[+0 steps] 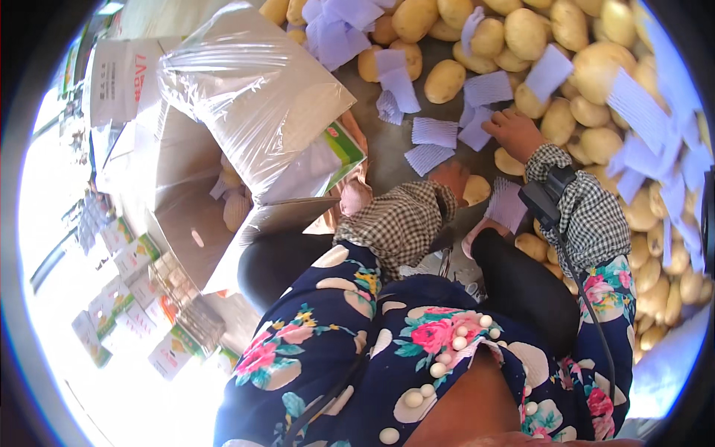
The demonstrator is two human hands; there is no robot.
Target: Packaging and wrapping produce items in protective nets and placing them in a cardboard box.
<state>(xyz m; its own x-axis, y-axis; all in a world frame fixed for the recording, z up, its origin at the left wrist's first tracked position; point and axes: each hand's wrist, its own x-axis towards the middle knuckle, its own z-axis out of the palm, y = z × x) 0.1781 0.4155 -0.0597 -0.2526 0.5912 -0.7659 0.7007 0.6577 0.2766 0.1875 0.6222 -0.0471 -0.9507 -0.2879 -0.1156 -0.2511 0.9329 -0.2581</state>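
My left hand (pixel 450 180), blurred, is low over the floor, right beside a potato (pixel 477 190) and partly covering its left edge; whether it grips the potato is unclear. Farther out, my right hand (pixel 515 133) reaches down with its fingertips at the edge of a lilac foam net sleeve (pixel 475 133). Whether the fingers pinch that sleeve cannot be made out. Two more foam sleeves (pixel 433 132) lie flat just beyond my left hand. A pinkish foam sleeve (pixel 505 204) is near my foot, and another potato (pixel 507 162) sits below my right hand.
A large heap of potatoes (pixel 592 112) spreads ahead and right, with foam sleeves (pixel 639 106) scattered over it. At left stands an open cardboard box (pixel 190 195) with plastic film (pixel 240 84) over its flap and net-wrapped produce (pixel 237 209) inside. Printed cartons (pixel 131 257) stand farther left.
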